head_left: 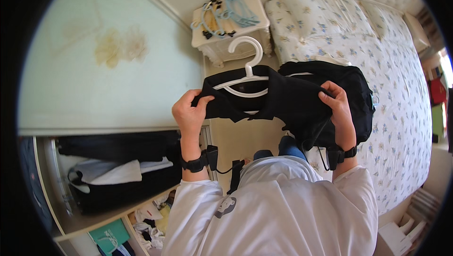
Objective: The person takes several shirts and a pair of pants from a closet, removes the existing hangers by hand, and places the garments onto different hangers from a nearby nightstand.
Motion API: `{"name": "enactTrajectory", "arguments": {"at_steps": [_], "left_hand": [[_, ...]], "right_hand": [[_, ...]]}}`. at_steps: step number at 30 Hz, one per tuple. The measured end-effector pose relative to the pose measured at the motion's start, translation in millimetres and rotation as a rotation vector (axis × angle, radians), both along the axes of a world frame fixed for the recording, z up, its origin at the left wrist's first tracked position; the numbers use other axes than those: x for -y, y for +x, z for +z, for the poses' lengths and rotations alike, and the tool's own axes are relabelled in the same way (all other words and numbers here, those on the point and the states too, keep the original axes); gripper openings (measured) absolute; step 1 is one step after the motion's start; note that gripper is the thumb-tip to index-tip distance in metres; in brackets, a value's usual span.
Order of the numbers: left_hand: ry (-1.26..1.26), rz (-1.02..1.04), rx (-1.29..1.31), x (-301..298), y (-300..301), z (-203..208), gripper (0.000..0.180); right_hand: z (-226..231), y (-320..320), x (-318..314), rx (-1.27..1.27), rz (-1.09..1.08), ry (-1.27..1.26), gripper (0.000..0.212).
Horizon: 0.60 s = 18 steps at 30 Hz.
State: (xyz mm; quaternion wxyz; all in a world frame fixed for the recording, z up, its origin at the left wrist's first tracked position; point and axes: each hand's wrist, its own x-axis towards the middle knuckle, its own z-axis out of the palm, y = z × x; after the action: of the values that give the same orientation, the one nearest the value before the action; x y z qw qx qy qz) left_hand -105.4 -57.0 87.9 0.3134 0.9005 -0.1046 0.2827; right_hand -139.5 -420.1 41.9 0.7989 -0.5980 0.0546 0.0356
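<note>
A black collared shirt (297, 96) hangs on a white plastic hanger (250, 62) in front of me, the hook standing up above its collar. My left hand (188, 109) pinches the shirt at one shoulder, fingers closed on the cloth. At the opposite shoulder, my right hand (339, 101) grips the fabric between thumb and fingers. Parts of the hanger's arms are covered by the cloth. Just beyond my right hand, a pile of black clothes (361, 109) lies on the bed, partly behind the shirt.
Several blue and dark-tipped hangers (231, 14) lie on a white nightstand (210, 46). The bed (401, 128) with its floral sheet fills the right side. At left stands a pale green sliding door (141, 100) above an open wardrobe (52, 185) with dark clothes hanging inside.
</note>
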Motion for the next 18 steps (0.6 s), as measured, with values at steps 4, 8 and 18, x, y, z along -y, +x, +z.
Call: {"name": "enactTrajectory", "arguments": {"at_steps": [4,8,18], "left_hand": [[-0.004,0.174,0.049,-74,-42,25,0.022],[-0.040,0.267,0.116,-150,-96,47,0.018],[-0.041,0.327,0.325,-257,-161,51,0.018]], "right_hand": [[10,19,-75,0.008,0.154,0.042,0.013],[37,9,-153,0.020,0.359,0.049,0.014],[86,-58,-258,0.531,0.796,-0.124,0.040]]}}
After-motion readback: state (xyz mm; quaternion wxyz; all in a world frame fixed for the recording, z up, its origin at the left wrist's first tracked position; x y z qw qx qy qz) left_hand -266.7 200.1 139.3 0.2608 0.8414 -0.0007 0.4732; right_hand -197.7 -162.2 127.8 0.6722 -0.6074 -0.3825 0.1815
